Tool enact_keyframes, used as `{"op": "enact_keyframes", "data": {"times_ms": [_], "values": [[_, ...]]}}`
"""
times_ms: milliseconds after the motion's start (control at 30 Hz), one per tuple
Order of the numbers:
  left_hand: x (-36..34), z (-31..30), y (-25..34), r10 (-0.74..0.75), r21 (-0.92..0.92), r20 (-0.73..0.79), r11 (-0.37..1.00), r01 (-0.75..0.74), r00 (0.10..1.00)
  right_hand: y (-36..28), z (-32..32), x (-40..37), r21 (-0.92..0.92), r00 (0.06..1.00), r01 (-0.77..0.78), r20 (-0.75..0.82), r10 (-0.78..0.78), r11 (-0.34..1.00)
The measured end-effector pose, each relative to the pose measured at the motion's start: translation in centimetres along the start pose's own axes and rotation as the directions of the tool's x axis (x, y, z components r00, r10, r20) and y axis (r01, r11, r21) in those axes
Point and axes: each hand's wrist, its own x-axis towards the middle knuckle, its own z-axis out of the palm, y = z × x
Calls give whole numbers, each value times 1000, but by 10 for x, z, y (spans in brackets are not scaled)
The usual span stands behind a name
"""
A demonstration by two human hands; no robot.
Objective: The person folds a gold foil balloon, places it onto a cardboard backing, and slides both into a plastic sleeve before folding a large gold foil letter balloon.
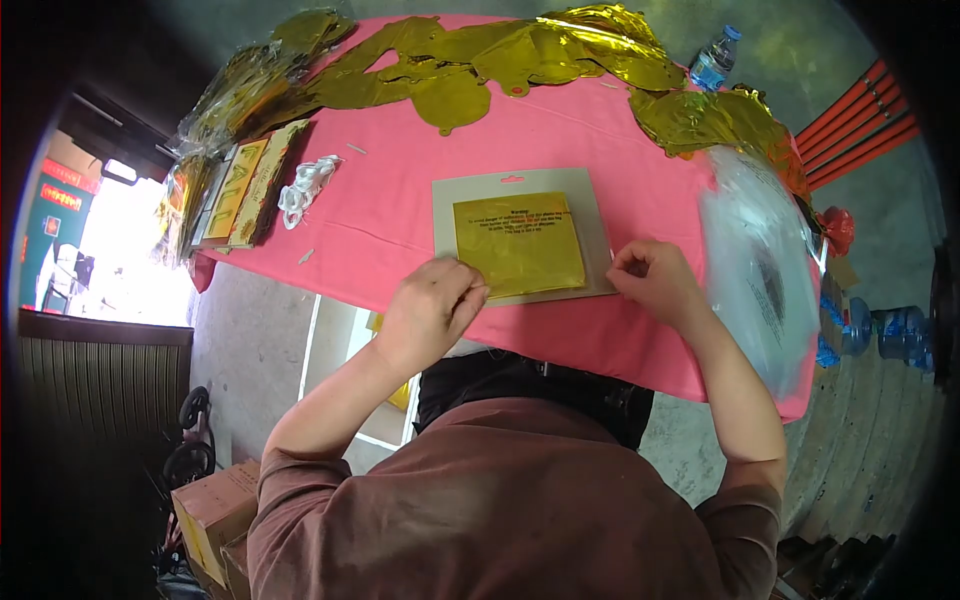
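Observation:
A grey card (607, 230) with a hanging slot lies flat on the pink tabletop, and a folded gold foil packet (520, 262) with printed warning text rests on it. My left hand (432, 300) is at the card's lower left corner, fingers curled together near the packet's edge; anything between the fingertips is too small to make out. At the card's right edge is my right hand (655, 280), its thumb and forefinger pinched together, with what they hold, if anything, hidden.
Gold foil pieces (450, 100) line the pink table's (390, 200) far edge. Left are printed cards (240, 190) and white string (308, 188). Clear plastic bags (755, 270) lie right, a water bottle (715, 60) back right. A cardboard box (215, 505) stands on the floor.

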Motion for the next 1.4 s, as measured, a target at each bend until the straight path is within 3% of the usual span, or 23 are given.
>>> {"op": "enact_keyframes", "data": {"times_ms": [300, 367, 633, 733, 800, 900, 967, 1067, 1200, 1300, 1367, 1400], "values": [[3, -3, 0, -182, 8, 54, 983, 181, 982, -11, 0, 12, -81, 997, -44, 54, 49, 996], [4, -9, 1, -258, 132, 53, 959, 249, 965, -9, 1, 14, -112, 998, -30, 52, 36, 993], [-10, -18, -8, -247, 301, -28, 922, 244, 969, 2, -3, 18, -137, 996, 62, 66, -53, 989], [-4, -22, -14, -270, 266, -11, 928, 263, 963, 2, -11, 18, -164, 1000, 16, -10, -18, 986], [7, -30, -27, -288, 242, 14, 930, 277, 957, -8, -14, 19, -77, 973, -190, 117, 199, 979], [31, -30, -56, -320, 225, 39, 926, 304, 946, -5, -14, 21, -30, 975, -183, 124, 185, 983], [57, -21, -63, -424, 200, 94, 895, 400, 901, -6, -15, 22, -30, 974, -181, 135, 184, 983], [86, 4, -85, -411, 251, 8, 883, 396, 912, -1, -15, 25, -12, 971, -189, 145, 188, 982], [109, 14, -98, -380, 288, 37, 889, 354, 924, -1, -15, 23, 6, 971, -182, 156, 179, 983], [117, 11, -105, -250, 338, 38, 915, 223, 968, -4, -15, 22, 37, 972, -193, 140, 186, 980], [124, 0, -105, -456, 62, 309, 885, 461, 834, -8, -14, 17, 12, 981, -164, 102, 162, 986], [123, -3, -105, -453, 66, 312, 887, 456, 835, -10, -13, 15, -18, 989, -138, 60, 139, 990]]}}
